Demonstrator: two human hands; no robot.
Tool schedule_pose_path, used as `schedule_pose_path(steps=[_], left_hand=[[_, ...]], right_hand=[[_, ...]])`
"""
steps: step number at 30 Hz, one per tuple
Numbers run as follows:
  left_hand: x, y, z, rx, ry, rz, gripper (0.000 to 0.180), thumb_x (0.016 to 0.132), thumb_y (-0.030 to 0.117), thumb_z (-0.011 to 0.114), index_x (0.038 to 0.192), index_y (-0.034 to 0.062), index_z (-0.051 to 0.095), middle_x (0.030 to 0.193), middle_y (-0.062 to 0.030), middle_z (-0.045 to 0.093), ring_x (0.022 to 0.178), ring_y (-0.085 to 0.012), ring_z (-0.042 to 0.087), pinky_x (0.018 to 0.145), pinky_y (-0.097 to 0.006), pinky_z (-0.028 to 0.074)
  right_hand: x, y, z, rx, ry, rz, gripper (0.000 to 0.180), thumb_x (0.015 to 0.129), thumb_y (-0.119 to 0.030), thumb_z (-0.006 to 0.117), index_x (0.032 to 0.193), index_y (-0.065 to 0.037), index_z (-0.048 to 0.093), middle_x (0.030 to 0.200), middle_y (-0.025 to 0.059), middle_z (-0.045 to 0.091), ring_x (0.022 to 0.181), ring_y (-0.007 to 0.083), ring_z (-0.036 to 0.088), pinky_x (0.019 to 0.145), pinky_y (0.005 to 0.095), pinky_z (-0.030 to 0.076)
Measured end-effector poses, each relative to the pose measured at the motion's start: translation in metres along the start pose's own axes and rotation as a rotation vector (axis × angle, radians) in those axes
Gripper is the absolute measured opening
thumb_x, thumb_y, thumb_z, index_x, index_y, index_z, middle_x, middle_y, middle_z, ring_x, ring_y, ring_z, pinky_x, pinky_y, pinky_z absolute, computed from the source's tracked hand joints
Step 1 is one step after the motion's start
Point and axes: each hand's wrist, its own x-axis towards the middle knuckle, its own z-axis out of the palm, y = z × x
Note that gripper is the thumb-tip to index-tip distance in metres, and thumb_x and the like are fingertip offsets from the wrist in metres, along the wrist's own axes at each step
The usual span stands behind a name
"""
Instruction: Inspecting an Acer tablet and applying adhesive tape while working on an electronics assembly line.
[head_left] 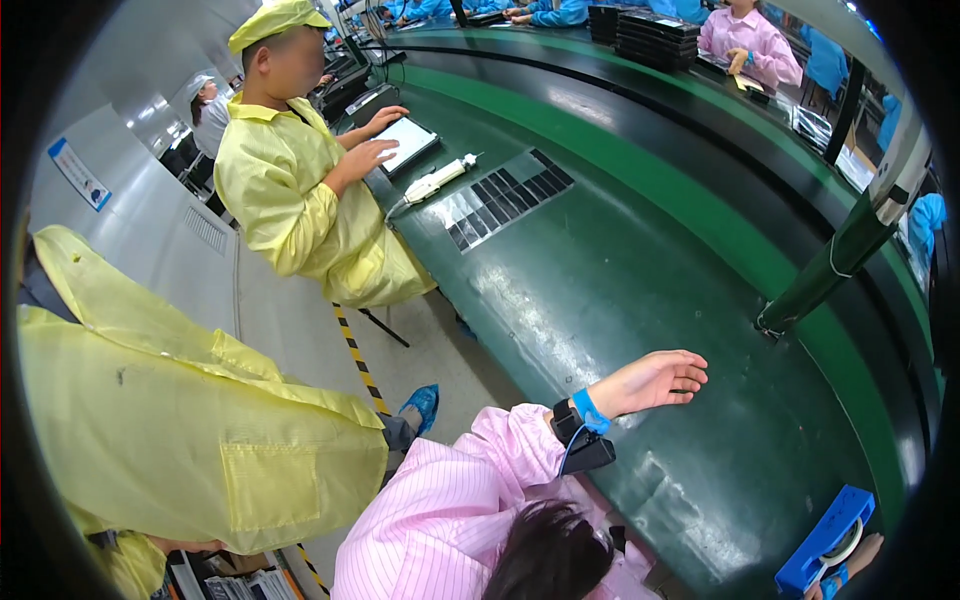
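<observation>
My left hand [655, 383], in a pink striped sleeve with a blue wrist strap [590, 411] and a black band, rests over the green table [600, 310]. Its fingers are loosely bent and apart, with nothing in them. At the lower right edge stands a blue tape dispenser [818, 545] with a pale roll of tape [843, 541]. Right beside it is my right hand [862, 556], partly cut off by the picture's dark rim. Its fingers are mostly hidden, so whether it grips the dispenser does not show.
A person in yellow [285, 190] touches a tablet [408, 143] at the table's far left. Near it lie a white electric screwdriver [432, 185] and a sheet of dark rectangular pieces [508, 198]. A green post [825, 278] rises at right. Another yellow coat [200, 420] stands close on the left.
</observation>
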Motion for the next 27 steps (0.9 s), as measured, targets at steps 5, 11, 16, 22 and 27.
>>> schedule_pose_path(steps=[5,11,16,22,27], left_hand=[[0.001,-0.004,-0.009,0.018,-0.071,0.006,0.026,0.092,0.024,0.048,0.110,0.0056,0.052,0.103,-0.0067,0.058,0.094,-0.0167,0.056,0.085,-0.031,0.045],[0.005,-0.005,-0.012,0.005,-0.068,0.000,0.026,0.092,0.023,0.048,0.111,0.0054,0.052,0.104,-0.0073,0.058,0.095,-0.0170,0.056,0.085,-0.032,0.045],[0.004,-0.005,-0.012,0.000,-0.077,0.006,0.026,0.092,0.023,0.048,0.110,0.0052,0.052,0.104,-0.0074,0.058,0.094,-0.0169,0.056,0.085,-0.032,0.045],[0.000,-0.002,-0.008,0.006,-0.065,-0.002,0.025,0.092,0.022,0.048,0.110,0.0055,0.053,0.103,-0.0067,0.058,0.094,-0.0165,0.056,0.084,-0.031,0.046],[0.003,-0.003,-0.008,-0.004,-0.059,-0.009,0.024,0.092,0.022,0.048,0.108,0.0065,0.054,0.103,-0.0052,0.059,0.093,-0.0148,0.057,0.083,-0.030,0.046]], right_hand=[[-0.003,-0.001,-0.001,0.038,0.034,-0.035,0.017,0.081,-0.012,0.064,0.084,0.005,0.060,0.072,0.0061,0.055,0.065,0.0153,0.045,0.062,0.0274,0.039],[0.007,0.007,0.007,0.064,0.066,-0.003,0.020,0.080,-0.012,0.064,0.086,0.007,0.060,0.074,0.0087,0.057,0.067,0.0183,0.047,0.066,0.0299,0.041],[0.006,0.010,0.003,0.004,0.080,-0.017,0.021,0.080,-0.013,0.064,0.086,0.007,0.060,0.074,0.0101,0.057,0.067,0.0198,0.048,0.067,0.0309,0.041],[0.005,0.013,0.007,-0.061,0.077,-0.017,0.023,0.080,-0.014,0.064,0.086,0.008,0.060,0.074,0.0119,0.058,0.067,0.0215,0.049,0.068,0.0320,0.042],[-0.002,0.024,0.012,-0.116,0.074,0.006,0.024,0.080,-0.015,0.063,0.086,0.008,0.060,0.074,0.0133,0.059,0.068,0.0229,0.050,0.069,0.0330,0.042]])
